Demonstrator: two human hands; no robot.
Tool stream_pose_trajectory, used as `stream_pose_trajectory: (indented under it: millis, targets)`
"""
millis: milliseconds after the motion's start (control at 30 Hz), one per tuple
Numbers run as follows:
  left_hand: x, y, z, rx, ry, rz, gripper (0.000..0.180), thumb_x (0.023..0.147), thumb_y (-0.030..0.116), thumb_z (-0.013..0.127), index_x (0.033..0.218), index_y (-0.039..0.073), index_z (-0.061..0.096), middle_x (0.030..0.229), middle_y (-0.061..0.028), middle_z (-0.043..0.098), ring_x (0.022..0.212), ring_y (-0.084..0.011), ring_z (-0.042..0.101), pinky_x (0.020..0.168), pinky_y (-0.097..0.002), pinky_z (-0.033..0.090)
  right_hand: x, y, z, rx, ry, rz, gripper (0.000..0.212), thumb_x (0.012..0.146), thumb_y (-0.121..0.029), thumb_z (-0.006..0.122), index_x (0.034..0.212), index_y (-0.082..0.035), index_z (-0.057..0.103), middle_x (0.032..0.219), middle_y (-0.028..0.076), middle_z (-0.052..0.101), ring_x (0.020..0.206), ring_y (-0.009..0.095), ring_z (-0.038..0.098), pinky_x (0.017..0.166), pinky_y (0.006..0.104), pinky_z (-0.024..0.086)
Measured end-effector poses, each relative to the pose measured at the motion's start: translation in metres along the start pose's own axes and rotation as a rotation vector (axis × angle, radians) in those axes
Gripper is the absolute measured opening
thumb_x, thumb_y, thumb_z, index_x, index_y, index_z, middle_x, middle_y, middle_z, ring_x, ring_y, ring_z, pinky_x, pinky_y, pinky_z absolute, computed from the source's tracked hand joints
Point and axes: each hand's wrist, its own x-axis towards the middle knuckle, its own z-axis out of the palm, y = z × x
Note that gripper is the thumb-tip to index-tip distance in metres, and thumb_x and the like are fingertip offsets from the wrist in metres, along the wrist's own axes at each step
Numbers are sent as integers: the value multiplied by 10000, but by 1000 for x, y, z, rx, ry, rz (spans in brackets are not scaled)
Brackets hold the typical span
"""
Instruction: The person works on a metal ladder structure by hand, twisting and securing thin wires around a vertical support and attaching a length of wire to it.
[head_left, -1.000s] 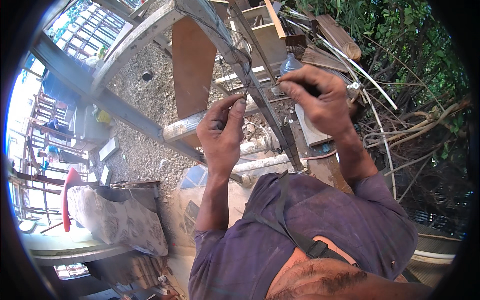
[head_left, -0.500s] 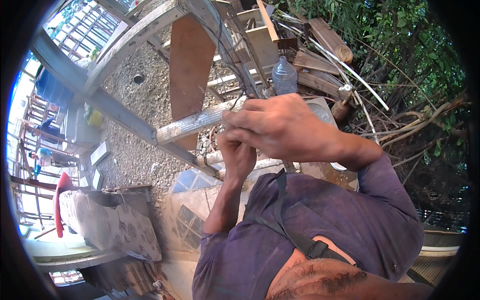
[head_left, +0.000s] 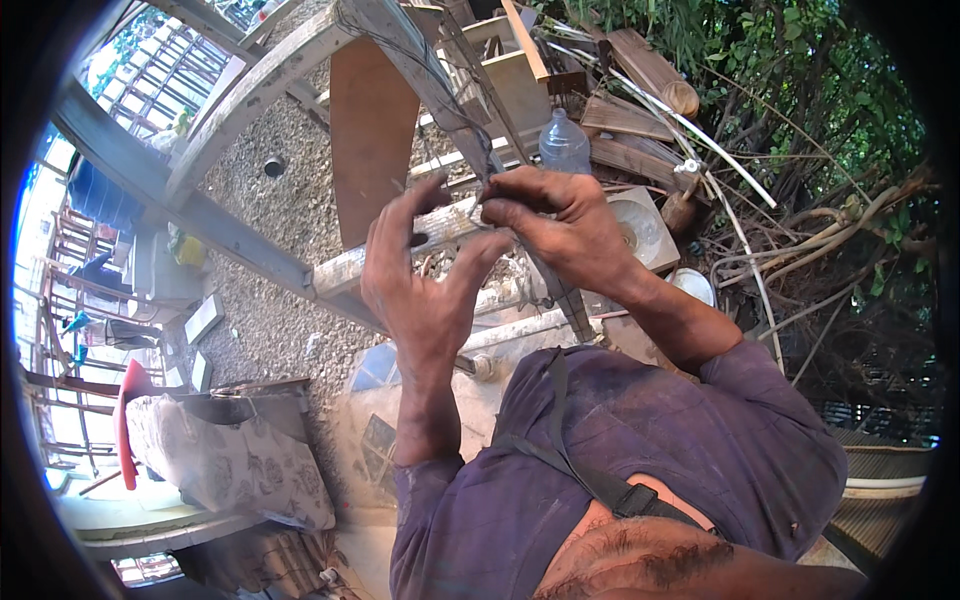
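Note:
My left hand [head_left: 425,285] is raised over a whitish, worn crossbar [head_left: 345,268], its thumb and fingers spread apart with nothing between them. My right hand [head_left: 575,230] pinches a thin dark wire [head_left: 474,208] at the post where that crossbar ends. The grey post [head_left: 405,65] slants down from the upper middle, with more wire strung along it. My fingers hide part of the joint between crossbar and post.
Behind the post are a brown board [head_left: 370,140], a clear plastic bottle [head_left: 566,145] and stacked wood [head_left: 630,120]. Branches [head_left: 850,245] crowd the right. A curved grey frame [head_left: 265,85] stands left, above gravel [head_left: 255,260]. A covered item [head_left: 225,445] sits lower left.
My hands were close together at the crossbar's end. The left has drawn away to the left and opened its fingers; the right stays by the post, its fingertips now in plain view.

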Motion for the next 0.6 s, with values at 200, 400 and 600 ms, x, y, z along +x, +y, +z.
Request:
stream_pose_trajectory:
  millis: [200,400,600]
  targets:
    - [10,-3,-10,-187,-236,-240,255,938,47,693,1189,18,722,980,-53,738,832,-93,666,707,-224,525,-1,-3,-11,-50,-32,24,205,973,-96,643,1130,19,706,888,98,737,756,118,657,675,280,523]
    - [18,-18,-7,-55,-237,-33,227,939,-8,664,1140,40,756,941,-54,746,819,-86,666,695,-228,525,3,-30,-40,93,-236,187,214,990,-172,637,1025,10,745,697,-2,610,620,38,518,539,233,390]
    - [15,-48,28,-295,-152,216,354,843,-129,692,1134,61,757,1007,-123,759,921,-184,737,810,-299,593,14,-70,-51,141,-281,180,281,1000,-224,619,922,15,744,554,-79,455,464,13,349,424,210,245]
